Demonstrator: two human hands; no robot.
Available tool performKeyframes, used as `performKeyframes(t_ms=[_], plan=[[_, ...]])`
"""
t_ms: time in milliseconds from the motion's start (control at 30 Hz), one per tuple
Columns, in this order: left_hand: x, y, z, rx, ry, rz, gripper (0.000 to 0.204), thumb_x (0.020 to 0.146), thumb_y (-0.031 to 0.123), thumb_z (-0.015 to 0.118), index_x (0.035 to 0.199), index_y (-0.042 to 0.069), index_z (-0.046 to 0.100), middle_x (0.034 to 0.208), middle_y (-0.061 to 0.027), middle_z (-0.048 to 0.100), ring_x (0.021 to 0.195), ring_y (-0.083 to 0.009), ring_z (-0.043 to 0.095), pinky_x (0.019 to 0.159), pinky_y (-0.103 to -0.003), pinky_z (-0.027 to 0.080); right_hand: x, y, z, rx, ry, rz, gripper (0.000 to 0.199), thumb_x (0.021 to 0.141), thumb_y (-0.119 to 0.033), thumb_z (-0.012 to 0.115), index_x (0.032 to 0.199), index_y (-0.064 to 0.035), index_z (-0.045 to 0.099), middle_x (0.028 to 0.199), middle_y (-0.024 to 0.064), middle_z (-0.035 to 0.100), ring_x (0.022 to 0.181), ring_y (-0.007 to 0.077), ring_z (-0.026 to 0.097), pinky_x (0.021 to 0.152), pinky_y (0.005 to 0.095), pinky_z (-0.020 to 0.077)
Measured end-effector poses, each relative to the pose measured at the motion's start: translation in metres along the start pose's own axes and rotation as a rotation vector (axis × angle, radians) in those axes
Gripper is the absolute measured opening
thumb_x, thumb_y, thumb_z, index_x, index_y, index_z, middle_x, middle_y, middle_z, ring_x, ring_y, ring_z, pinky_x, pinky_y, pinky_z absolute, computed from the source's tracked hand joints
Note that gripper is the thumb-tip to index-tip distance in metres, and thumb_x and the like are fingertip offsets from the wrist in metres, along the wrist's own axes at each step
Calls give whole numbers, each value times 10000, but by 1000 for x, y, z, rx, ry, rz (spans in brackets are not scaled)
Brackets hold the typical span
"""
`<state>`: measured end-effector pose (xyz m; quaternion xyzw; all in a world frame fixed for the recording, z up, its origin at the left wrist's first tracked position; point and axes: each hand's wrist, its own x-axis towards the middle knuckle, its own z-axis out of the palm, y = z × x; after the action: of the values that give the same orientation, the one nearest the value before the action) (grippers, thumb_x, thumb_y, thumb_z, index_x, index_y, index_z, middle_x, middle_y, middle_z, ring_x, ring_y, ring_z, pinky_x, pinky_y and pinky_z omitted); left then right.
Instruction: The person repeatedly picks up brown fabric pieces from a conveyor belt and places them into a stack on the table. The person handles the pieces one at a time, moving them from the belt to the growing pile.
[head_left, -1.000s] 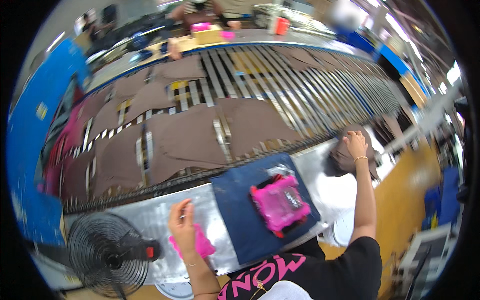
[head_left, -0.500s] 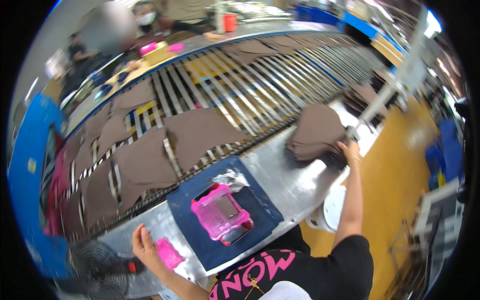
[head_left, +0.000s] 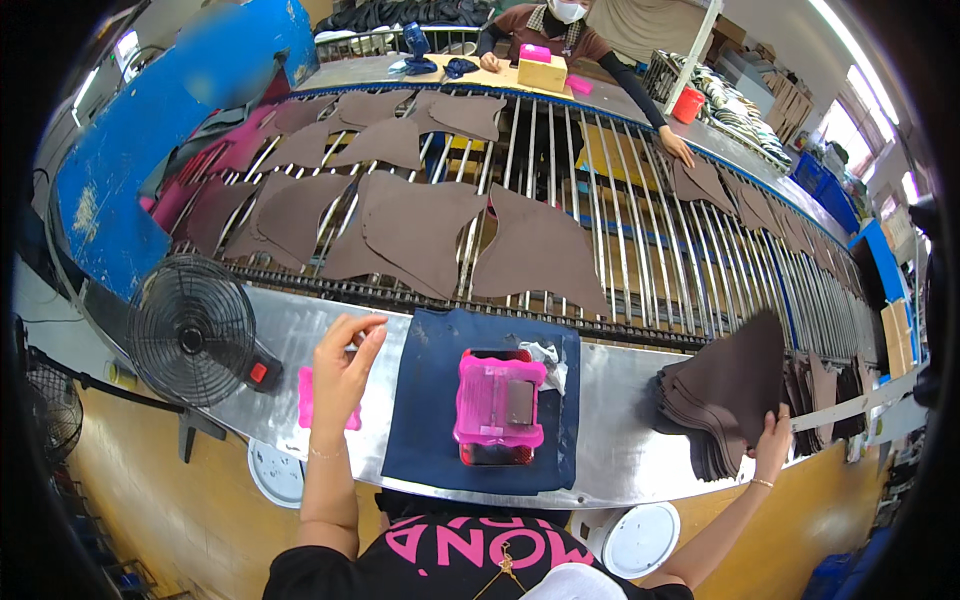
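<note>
My right hand pinches the edge of a brown fabric piece, which is tilted up from the stack of brown pieces on the metal table's right side. Over the table's left part, my left hand hovers with loosely bent fingers apart and nothing seen in them. Partly behind that wrist lies a pink pad-like thing. Between my hands, a pink plastic frame with a clear middle rests on a dark blue cloth. Crumpled silvery-white material touches its upper right.
Beyond the metal table runs a roller conveyor carrying several brown pieces. Across it, a masked person's hand touches another piece. A black fan stands left. More brown pieces hang at far right.
My view has swung toward the right. The top brown piece has been raised from the stack by my right hand. My left hand has moved up beside the blue cloth.
</note>
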<state>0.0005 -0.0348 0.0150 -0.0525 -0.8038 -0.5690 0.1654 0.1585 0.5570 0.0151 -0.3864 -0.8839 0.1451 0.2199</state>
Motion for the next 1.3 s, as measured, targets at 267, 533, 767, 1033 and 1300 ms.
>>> performKeyframes(t_ms=[267, 533, 767, 1033, 1300], plan=[[25, 22, 61, -134, -240, 249, 484, 842, 130, 687, 1273, 22, 497, 1085, -69, 548, 830, -118, 588, 727, -247, 503, -61, -177, 6, 927, -56, -283, 302, 958, -240, 516, 1175, -32, 486, 900, 58, 614, 586, 89, 595, 329, 180, 407], [21, 32, -21, -351, -168, -134, 270, 882, 81, 618, 1114, -36, 549, 705, -52, 603, 502, -139, 621, 390, -216, 440, -117, -257, 58, 953, -511, -714, 270, 851, -86, 666, 1067, 24, 548, 911, 91, 641, 742, 137, 600, 671, 254, 478], [-8, 38, -94, 43, 86, -29, 141, 872, 104, 643, 967, 1, 658, 630, 15, 568, 517, -21, 490, 453, -161, 357, -158, -288, 92, 818, -572, -923, 108, 779, -97, 722, 830, -9, 688, 781, 130, 675, 680, 236, 643, 600, 277, 472], [-31, 15, -86, 54, 6, -90, 102, 877, 53, 611, 921, -37, 630, 651, -18, 575, 511, -57, 531, 467, -191, 405, -157, -280, 96, 765, -440, -1124, 286, 653, 51, 625, 905, -72, 682, 789, 88, 673, 711, 254, 633, 643, 311, 488], [-28, 13, -5, -16, -322, -166, 60, 863, -10, 581, 845, -61, 605, 685, -42, 528, 496, -103, 572, 448, -237, 441, -143, -189, 96, 584, -370, -969, 251, 683, 41, 662, 916, -50, 676, 822, 92, 680, 738, 239, 638, 689, 302, 491]])
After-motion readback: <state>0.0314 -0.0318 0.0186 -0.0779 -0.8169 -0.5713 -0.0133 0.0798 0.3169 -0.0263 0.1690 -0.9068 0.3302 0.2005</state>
